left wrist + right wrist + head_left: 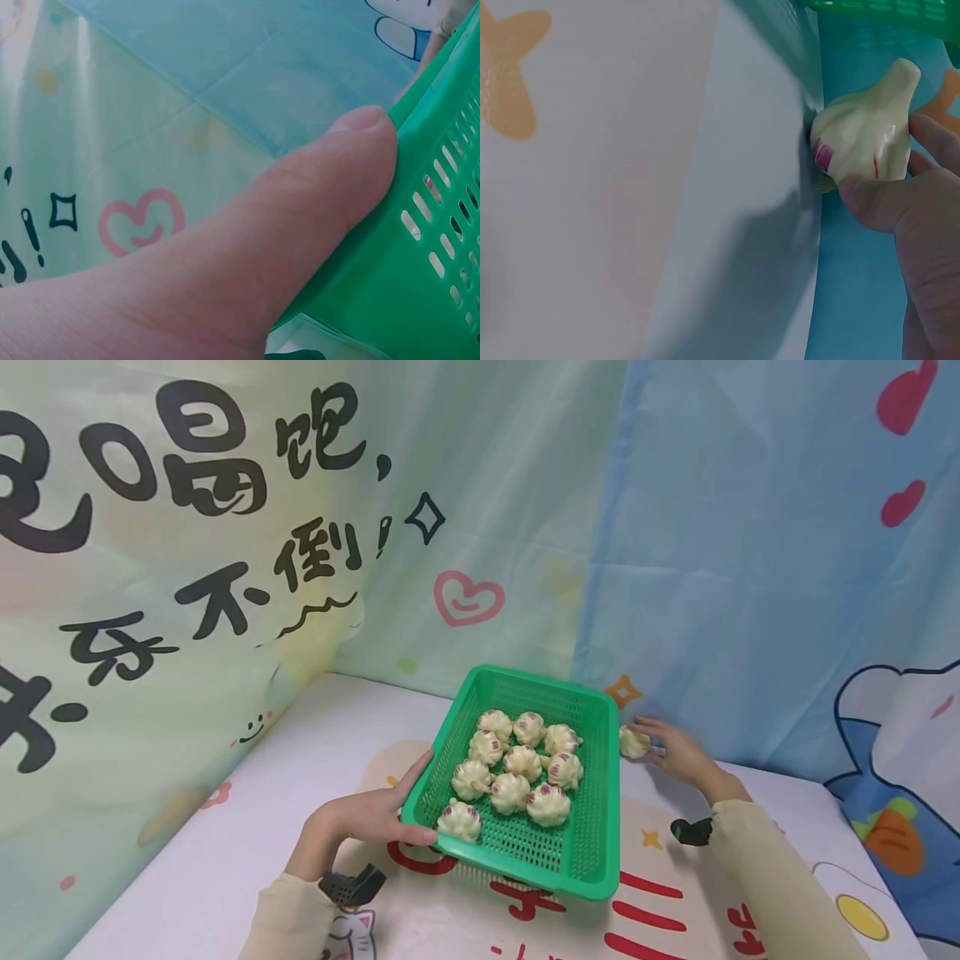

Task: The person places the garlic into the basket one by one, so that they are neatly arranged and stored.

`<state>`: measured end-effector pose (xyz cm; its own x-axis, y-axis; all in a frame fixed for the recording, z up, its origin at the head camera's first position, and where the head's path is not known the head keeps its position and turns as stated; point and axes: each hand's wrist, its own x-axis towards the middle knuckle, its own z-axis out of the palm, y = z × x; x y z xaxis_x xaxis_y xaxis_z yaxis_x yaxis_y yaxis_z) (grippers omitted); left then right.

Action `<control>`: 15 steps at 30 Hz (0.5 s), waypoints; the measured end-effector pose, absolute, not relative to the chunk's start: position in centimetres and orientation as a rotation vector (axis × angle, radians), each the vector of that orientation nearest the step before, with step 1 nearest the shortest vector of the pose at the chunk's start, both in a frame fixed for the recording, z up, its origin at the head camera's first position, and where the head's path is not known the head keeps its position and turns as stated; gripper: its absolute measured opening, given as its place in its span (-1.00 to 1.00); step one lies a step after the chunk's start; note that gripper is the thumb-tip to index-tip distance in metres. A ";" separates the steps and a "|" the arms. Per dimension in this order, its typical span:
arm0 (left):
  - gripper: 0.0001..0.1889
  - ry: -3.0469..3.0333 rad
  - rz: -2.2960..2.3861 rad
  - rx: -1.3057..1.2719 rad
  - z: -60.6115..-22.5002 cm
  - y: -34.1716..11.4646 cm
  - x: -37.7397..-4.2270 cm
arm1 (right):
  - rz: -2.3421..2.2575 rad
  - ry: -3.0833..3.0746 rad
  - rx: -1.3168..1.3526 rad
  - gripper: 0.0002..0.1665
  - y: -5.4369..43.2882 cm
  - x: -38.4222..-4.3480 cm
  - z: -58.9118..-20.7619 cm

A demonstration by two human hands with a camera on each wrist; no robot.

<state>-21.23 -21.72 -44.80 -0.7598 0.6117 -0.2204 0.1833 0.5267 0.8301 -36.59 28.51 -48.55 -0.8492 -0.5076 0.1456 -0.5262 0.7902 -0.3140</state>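
A green plastic basket (592, 888) with perforated walls holds several garlic bulbs (522, 762), cream with purple patches. At its near left corner my left hand (375, 814) grips the rim, thumb along the front side and fingers along the left. The left wrist view shows the thumb (330, 176) lying against the basket's green rim (420, 124). Beyond the basket's right side, my right hand (684, 755) pinches one more garlic bulb (866, 131) between thumb and fingers, at the table's back edge. The bulb's stem points toward the basket in the right wrist view.
The white table (300, 760) carries red lettering and cartoon prints. Printed cloth hangs behind it, a blue curtain (735, 568) at the right and a pale green one (480, 485) at the left, close to the basket's far side.
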 end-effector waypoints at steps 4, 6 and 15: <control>0.20 2.273 1.158 0.647 -44.7 -21.7 -21.3 | 0.528 -2.908 0.832 -0.32 28.8 -36.6 -48.7; 0.20 2.265 1.163 0.649 -44.6 -21.7 -21.3 | 0.519 -2.900 0.825 -0.32 28.9 -36.7 -48.8; 0.19 2.262 1.163 0.636 -44.6 -21.7 -21.2 | 0.518 -2.865 0.767 -0.32 28.9 -36.8 -49.7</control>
